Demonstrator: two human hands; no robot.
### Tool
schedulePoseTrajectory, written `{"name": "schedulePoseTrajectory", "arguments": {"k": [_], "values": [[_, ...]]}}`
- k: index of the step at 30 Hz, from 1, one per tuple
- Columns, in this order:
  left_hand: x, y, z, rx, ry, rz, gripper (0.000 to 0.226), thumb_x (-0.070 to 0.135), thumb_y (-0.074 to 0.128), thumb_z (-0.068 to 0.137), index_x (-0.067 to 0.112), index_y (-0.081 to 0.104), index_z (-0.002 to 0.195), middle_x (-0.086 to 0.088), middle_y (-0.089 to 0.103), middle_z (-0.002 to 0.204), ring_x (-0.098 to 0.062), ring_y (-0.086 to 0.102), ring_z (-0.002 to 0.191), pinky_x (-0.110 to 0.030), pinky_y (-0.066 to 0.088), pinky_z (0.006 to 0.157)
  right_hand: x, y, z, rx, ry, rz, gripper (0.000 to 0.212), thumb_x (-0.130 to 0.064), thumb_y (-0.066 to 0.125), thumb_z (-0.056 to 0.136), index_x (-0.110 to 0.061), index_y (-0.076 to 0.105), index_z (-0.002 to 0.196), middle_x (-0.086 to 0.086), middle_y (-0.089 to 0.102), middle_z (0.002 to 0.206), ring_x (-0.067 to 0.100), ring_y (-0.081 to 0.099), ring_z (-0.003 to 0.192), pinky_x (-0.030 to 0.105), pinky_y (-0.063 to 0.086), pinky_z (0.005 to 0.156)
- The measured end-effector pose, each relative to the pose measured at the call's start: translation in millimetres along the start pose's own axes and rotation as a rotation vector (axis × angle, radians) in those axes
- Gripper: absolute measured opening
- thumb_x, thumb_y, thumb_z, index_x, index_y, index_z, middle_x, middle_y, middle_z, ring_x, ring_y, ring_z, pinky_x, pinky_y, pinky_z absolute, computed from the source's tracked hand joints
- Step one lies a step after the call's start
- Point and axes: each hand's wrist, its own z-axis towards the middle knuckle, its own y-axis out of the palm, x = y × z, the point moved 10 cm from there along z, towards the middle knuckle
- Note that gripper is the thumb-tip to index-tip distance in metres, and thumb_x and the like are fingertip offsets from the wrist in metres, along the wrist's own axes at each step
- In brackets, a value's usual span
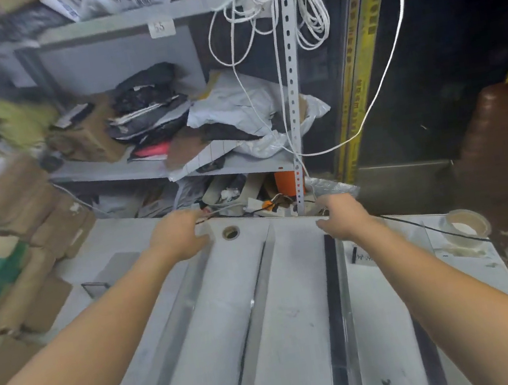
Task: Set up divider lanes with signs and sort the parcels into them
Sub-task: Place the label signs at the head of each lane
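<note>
1. While both forearms stretch out over the pale grey tabletop (295, 335), three long thin divider strips run from its near edge to its far one. A greyish clear strip (173, 325) lies on the left, a thin clear strip (251, 309) in the middle and a dark-edged clear strip (337, 305) on the right. No parcel lies in the lanes between them yet.
2. At the far end of the greyish clear strip, the left hand (180, 237) has its thumb set apart from its fingers. Whether it actually grips the strip cannot be told.
3. At the far end of the dark-edged clear strip, the right hand (344, 216) sits the same way, and its hold is just as unclear.
4. Pushing a strip at one end only could skew it or tip it over, which would pinch one lane and widen its neighbour.
5. A thin black cable (435, 230) runs from near the right wrist across the roll of clear tape (467, 225) on the right. If the arm snagged the cable, it could drag the roll off.
6. Brown cardboard parcels (8, 264) wait stacked at the left, just beside the table.
7. Farthest off, a grey metal shelf (129, 172) holds plastic mailer bags, and a white cord (311, 16) hangs in loops nearby.
</note>
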Motion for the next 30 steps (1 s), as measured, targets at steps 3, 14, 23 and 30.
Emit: {"name": "schedulePoseTrajectory", "arguments": {"k": [3,14,23,30], "values": [[-41,-5,-15,0.006,-0.026,-0.025,0.056,0.044,0.063,0.086,0.023,0.049,0.136,-0.004,0.057,0.133,-0.028,0.052,0.12,-0.045,0.049,0.093,-53,3,-8,0.016,-0.066,-0.044,0.041,-0.025,0.066,0.088,-0.017,0.061,0.128,0.007,0.065,0.125,0.03,0.061,0.112,0.037,0.052,0.09],[-269,28,-58,0.022,-0.114,-0.172,0.067,0.041,0.063,0.09,0.019,0.039,0.148,-0.005,0.043,0.15,-0.026,0.041,0.137,-0.042,0.039,0.109,-263,93,-15,0.008,-0.186,-0.083,0.048,-0.026,0.064,0.089,-0.013,0.059,0.134,0.009,0.063,0.132,0.028,0.056,0.123,0.04,0.049,0.098],[-406,92,-67,-0.072,-0.076,-0.22,0.063,0.023,0.066,0.09,0.021,0.039,0.147,-0.004,0.045,0.149,-0.025,0.047,0.132,-0.039,0.045,0.103,-414,219,5,-0.101,-0.19,-0.028,0.047,-0.028,0.068,0.087,-0.015,0.061,0.133,0.006,0.065,0.128,0.025,0.059,0.116,0.034,0.05,0.094],[-424,147,-48,-0.135,0.007,-0.348,0.06,0.009,0.066,0.088,0.017,0.044,0.144,-0.007,0.049,0.141,-0.026,0.048,0.127,-0.036,0.044,0.1,-457,312,32,-0.218,-0.175,0.011,0.042,-0.023,0.066,0.09,-0.015,0.062,0.131,0.005,0.066,0.126,0.022,0.061,0.114,0.032,0.05,0.094]]}}
